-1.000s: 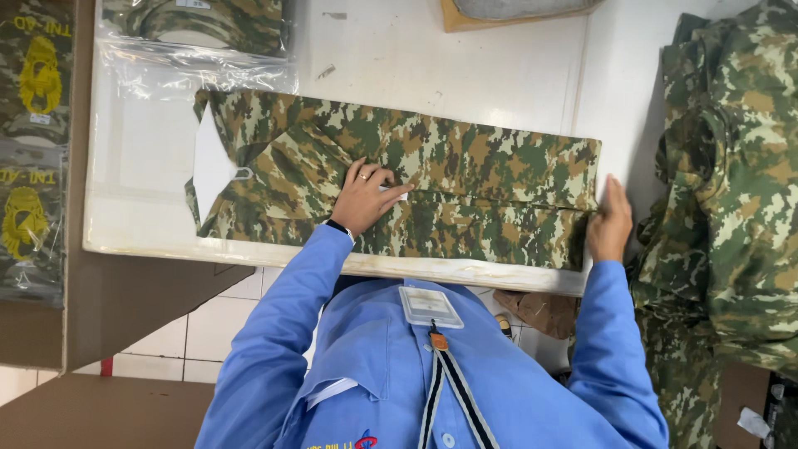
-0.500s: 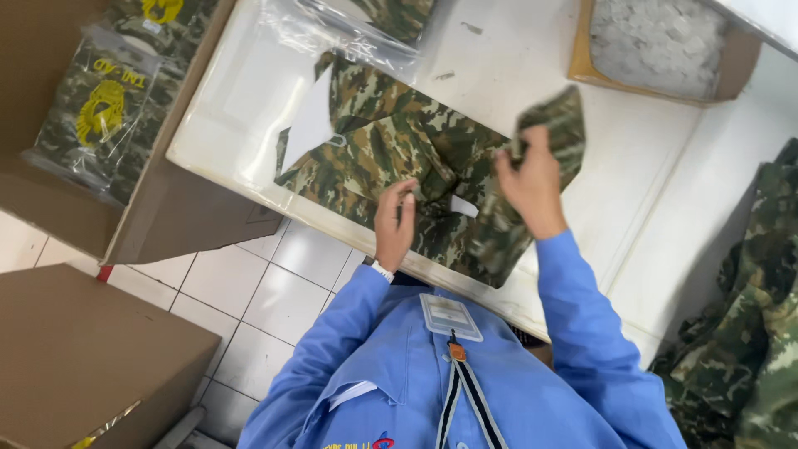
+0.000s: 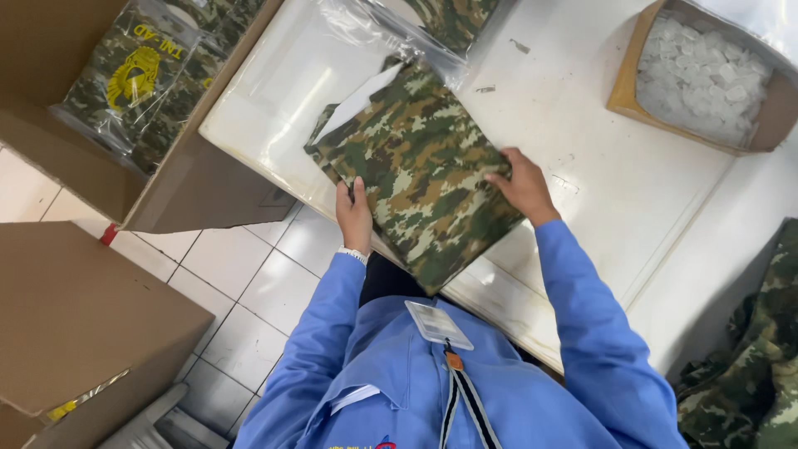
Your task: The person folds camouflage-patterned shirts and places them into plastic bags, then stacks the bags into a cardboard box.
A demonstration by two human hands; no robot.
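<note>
Green-and-brown camouflage folded garment (image 3: 424, 170), white table (image 3: 632, 208), brown cardboard box (image 3: 83, 308), blue sleeves (image 3: 582, 324), yellow print on bagged camouflage (image 3: 133, 79), white pieces in tan box (image 3: 702, 75)

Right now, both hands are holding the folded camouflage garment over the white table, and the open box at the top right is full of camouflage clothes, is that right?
Not quite. The head view shows the box at the top right holding small white pieces, not camouflage clothes. The rest stands: the left hand and right hand hold the folded camouflage garment over the white table.
</note>
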